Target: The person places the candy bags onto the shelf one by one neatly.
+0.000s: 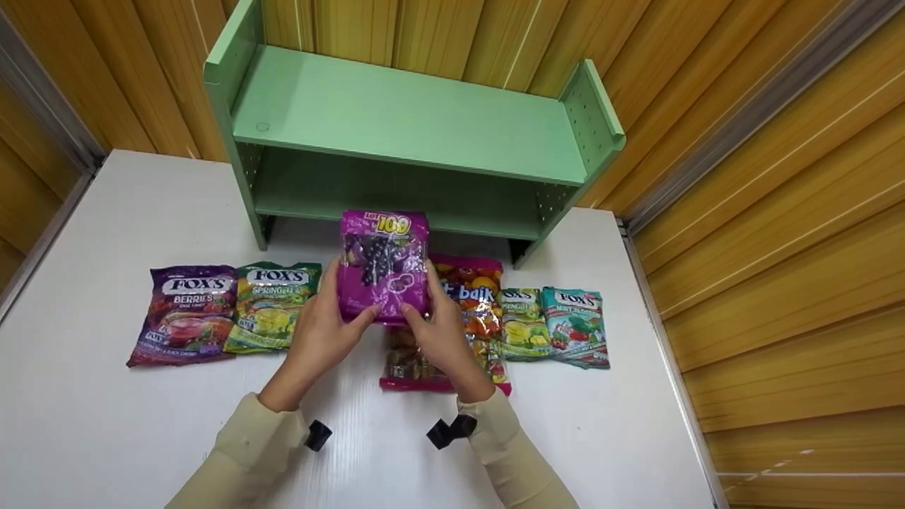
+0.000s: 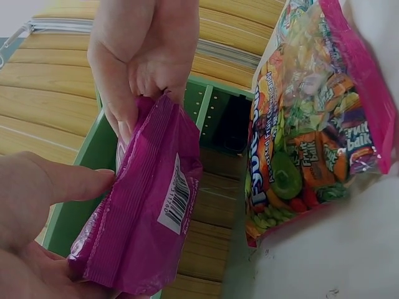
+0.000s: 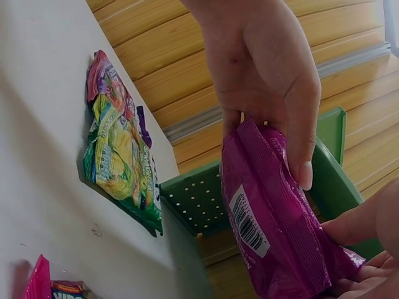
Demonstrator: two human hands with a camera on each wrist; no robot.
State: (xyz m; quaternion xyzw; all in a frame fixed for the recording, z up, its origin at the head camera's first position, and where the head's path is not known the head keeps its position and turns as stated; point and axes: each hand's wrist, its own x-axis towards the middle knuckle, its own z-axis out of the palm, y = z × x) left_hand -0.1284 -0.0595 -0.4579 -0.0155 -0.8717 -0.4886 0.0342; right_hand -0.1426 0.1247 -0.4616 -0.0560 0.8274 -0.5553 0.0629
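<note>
A purple candy bag with grapes printed on its front is held up above the table, before the green shelf. My left hand grips its left side and my right hand its right side, both thumbs on the front near the lower edge. Both wrist views show the bag's underside seam and the barcode on its back. Behind and below my right hand lies a large colourful fruit candy bag, partly covered by that hand in the head view.
Left on the white table lie a purple berries candy bag and a green spring tea candy bag. On the right are another spring tea bag and a teal mint bag. The two-tier green shelf stands behind.
</note>
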